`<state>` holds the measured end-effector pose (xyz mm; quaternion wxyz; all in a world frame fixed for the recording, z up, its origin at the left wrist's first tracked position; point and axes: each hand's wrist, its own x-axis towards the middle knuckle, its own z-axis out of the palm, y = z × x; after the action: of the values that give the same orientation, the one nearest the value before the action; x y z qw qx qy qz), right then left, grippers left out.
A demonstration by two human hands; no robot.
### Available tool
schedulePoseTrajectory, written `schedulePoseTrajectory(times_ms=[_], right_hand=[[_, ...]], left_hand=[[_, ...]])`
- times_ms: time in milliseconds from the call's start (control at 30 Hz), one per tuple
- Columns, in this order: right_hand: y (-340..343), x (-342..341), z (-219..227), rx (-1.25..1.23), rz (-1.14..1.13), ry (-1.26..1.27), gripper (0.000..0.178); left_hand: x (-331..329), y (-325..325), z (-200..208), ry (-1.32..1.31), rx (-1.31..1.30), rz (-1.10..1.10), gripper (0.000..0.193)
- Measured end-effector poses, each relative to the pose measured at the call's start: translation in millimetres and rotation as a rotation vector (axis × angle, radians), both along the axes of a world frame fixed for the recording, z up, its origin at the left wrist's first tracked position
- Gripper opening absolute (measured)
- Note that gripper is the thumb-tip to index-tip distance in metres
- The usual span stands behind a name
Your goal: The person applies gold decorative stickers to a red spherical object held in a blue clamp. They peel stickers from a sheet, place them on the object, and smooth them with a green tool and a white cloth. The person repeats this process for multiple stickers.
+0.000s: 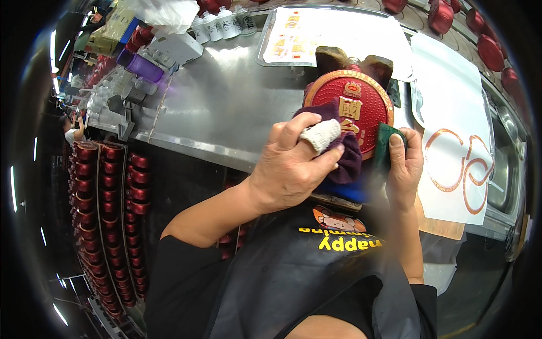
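Note:
In front of me a round red bottle (363,100) with a dimpled face, raised gold characters and a gold rim band rests face up. Two dark, worn blocks (377,69) stand on either side of its neck. My left hand (293,155) is closed on a bunched dark purple cloth (351,158), pressed against the lower left of the bottle's face. White wrapping (320,135) covers one of its fingers. At the bottle's lower right edge, my right hand (407,166) grips a flat dark green piece (384,148) between thumb and fingers.
Orange ring-shaped decals (446,161) lie on a white sheet (451,85) at the right. Behind the bottle is a tray (265,48) with printed sheets. White bottles (217,25) and a purple bottle (141,65) stand along the metal table (209,107). Racks of red bottles (84,186) fill the left.

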<state>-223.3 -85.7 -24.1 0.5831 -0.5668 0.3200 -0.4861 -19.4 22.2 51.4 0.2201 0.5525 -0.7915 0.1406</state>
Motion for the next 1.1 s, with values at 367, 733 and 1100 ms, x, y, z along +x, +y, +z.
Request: schedulePoseTrajectory(times_ms=[367, 733, 1100], right_hand=[[-1.4, -0.6, -3.4, 0.034, 0.019, -0.020, 0.017], [-2.2, -2.4, -8.9, 0.041, -0.021, 0.022, 0.018], [-2.2, -11.4, 6.9, 0.106, 0.004, 0.014, 0.017]], left_hand=[[0.7, -10.0, -1.1, 0.018, 0.009, -0.060, 0.023], [7.9, -15.4, 6.9, 0.152, -0.003, 0.084, 0.028], [40.2, -8.8, 10.2, 0.223, 0.052, 0.060, 0.016]])
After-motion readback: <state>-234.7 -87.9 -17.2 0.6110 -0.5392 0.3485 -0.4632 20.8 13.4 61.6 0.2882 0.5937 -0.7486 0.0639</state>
